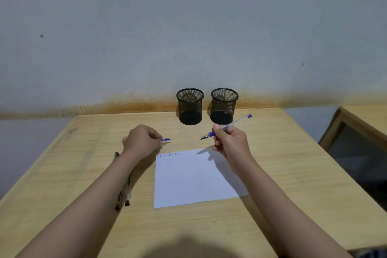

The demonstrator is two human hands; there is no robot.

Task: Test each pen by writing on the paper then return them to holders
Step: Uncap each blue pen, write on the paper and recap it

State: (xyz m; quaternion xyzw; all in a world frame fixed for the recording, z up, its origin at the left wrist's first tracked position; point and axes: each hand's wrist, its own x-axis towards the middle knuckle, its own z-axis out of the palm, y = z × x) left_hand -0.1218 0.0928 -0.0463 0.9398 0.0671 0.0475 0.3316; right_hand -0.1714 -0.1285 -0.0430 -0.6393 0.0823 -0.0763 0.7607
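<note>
My right hand (229, 142) grips a clear pen with blue ends (234, 124), its bare tip pointing left, above the far edge of the white paper (194, 180). My left hand (141, 141) pinches the pen's blue cap (165, 139) just above the table, left of the paper's far corner. Short blue scribbles (168, 154) run along the paper's far left edge. Two black mesh holders, one left (190, 106) and one right (223, 106), stand at the back of the table; both look empty. Dark pens (124, 195) lie left of the paper, partly hidden under my left forearm.
The light wooden table (293, 174) stands against a pale wall (188, 27). A second wooden piece of furniture with a dark panel (360, 142) sits to the right, across a gap.
</note>
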